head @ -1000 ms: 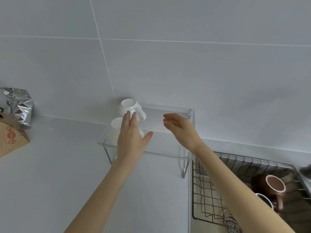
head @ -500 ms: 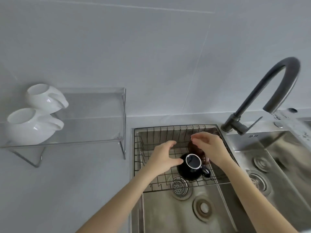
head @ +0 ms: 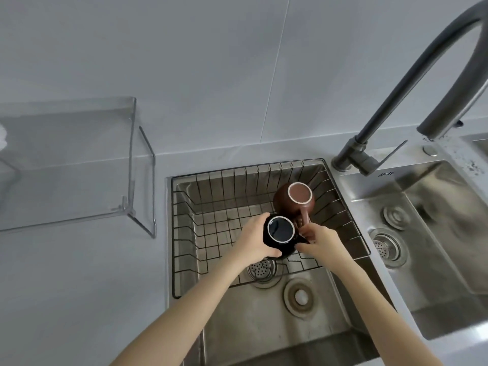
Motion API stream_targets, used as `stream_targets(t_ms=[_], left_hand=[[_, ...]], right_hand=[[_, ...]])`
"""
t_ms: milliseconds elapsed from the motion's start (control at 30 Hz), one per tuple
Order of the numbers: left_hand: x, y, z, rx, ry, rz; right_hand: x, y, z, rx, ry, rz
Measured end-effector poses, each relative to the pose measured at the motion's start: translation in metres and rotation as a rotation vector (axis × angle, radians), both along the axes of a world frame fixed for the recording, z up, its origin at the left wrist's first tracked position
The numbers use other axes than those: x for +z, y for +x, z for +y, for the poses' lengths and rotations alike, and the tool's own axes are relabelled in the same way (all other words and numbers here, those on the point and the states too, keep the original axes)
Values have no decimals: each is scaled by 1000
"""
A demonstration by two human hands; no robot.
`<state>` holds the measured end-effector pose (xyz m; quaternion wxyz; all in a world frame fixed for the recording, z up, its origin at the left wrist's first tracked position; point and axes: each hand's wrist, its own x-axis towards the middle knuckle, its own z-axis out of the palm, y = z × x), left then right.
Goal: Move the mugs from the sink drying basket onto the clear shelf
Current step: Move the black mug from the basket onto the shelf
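Note:
A black mug (head: 280, 229) lies in the wire drying basket (head: 208, 228) set in the left sink. My left hand (head: 254, 240) wraps its left side, and my right hand (head: 318, 240) pinches it at the handle side. Behind it a brown mug (head: 294, 200) lies tilted, its handle pointing toward my right hand. The clear shelf (head: 79, 165) stands on the counter to the left. A sliver of a white mug (head: 2, 136) shows at its left edge.
A dark curved faucet (head: 390, 101) rises behind the sinks at the right. A second steel sink (head: 435, 233) lies to the right. The tiled wall runs behind the grey counter (head: 79, 286).
My hands left the shelf and dropped into the basket. They have closed on the black mug. The view swung right, so the white mugs slid out of frame.

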<state>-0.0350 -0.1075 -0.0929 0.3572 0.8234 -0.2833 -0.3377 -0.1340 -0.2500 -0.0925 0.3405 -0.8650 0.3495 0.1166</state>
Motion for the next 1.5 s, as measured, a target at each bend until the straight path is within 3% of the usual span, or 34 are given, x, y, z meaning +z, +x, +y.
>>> stream_targets(t_ms=[467,767,1067,1500], left_hand=[[10,7,26,119,-111,-57],[106,40,93,350,-258,-312],[194,93,172,525,-451,-478],[172,179,222,702,-407,-376]], right_hand=[[22,10,13,-22,70,-200],[124,74,63,221,10,-469],[213,150,126,339,117,-695],[196,264,184,451,109,-563]])
